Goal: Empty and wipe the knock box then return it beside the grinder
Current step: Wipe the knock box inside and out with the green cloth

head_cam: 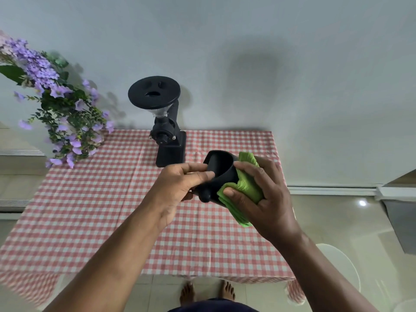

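Gripping knock box (pixel 221 171), left hand (pixel 180 188); green cloth (pixel 246 188) alongside.

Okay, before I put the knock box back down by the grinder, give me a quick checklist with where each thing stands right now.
1. Knock box held securely by left hand: ok.
2. Green cloth off the box: not ok, right hand presses it to the outside.
3. Inside empty: cannot tell, too dark.
4. Outside wiped all round: cannot tell.
5. Free tablecloth beside the grinder: ok.
6. Box over the table: ok.
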